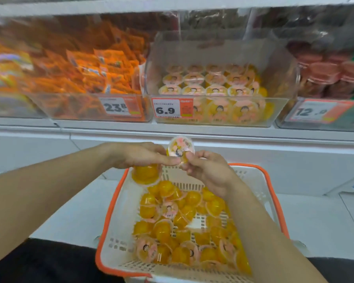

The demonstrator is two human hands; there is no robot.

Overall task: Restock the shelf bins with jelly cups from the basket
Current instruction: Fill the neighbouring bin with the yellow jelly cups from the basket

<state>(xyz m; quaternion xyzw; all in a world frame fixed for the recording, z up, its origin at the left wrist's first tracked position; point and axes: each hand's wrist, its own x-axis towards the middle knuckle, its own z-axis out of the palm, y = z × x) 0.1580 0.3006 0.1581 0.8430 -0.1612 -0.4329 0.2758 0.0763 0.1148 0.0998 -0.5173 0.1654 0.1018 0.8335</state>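
Shelf's clear bin [282,111] is maybe half stocked, and the basket [112,203] still has loads. My left hand [139,155] grips one jelly cup [145,174]; my right hand [209,170] pinches another cup [180,147], both over the basket.

Bright, even overhead store light fills the view, with only soft, faint shadows under the shelf edge [192,129] and white glare streaks on the clear bin [221,111] walls. Wide-angle distortion bows the shelf line and stretches the corners. Motion blur smears the orange snack packets [74,68] at left and the red cups [325,74] at right, while the 6.9 price tag [165,110] stays readable.
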